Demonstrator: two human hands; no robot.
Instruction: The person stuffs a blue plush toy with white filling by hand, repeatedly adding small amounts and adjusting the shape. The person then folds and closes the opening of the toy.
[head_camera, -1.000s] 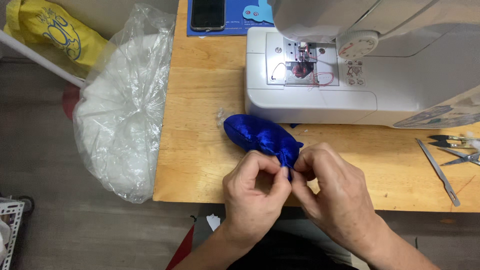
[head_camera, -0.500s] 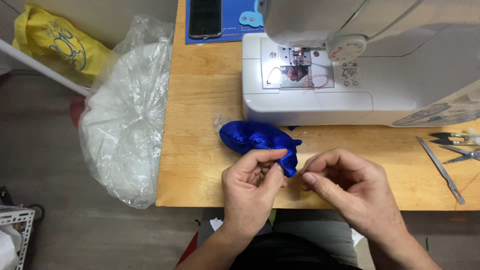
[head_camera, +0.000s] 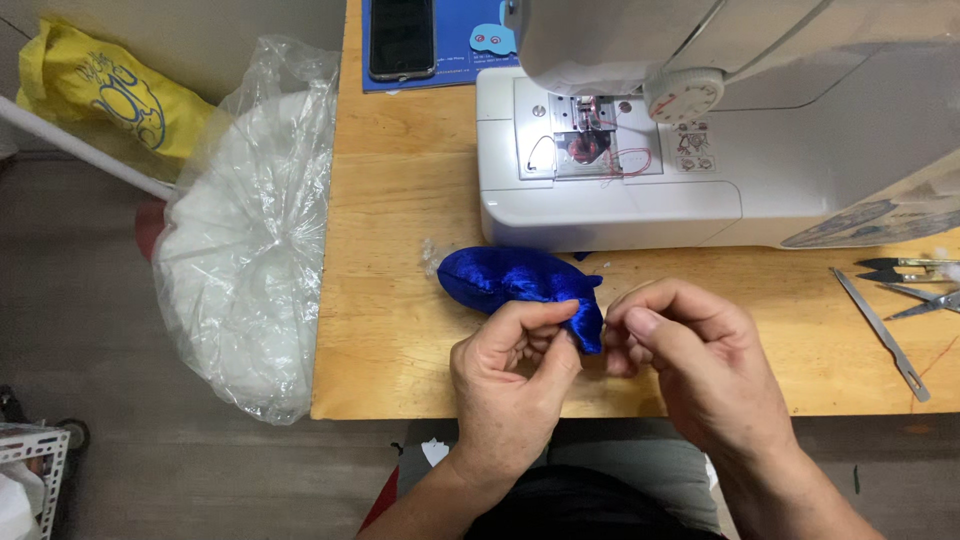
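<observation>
The near end of the stuffed blue satin piece (head_camera: 520, 280) is hidden between the left hand (head_camera: 510, 385) and the right hand (head_camera: 700, 365), and the fingertips curl under, so whether the right one grips anything cannot be told. Beyond the hands, the white sewing machine (head_camera: 640, 200) is cut off by the top and right edges, and the phone (head_camera: 402, 38) by the top. Right of the right hand, the thread snips (head_camera: 905, 267) and a second tool below them run off the edge.
</observation>
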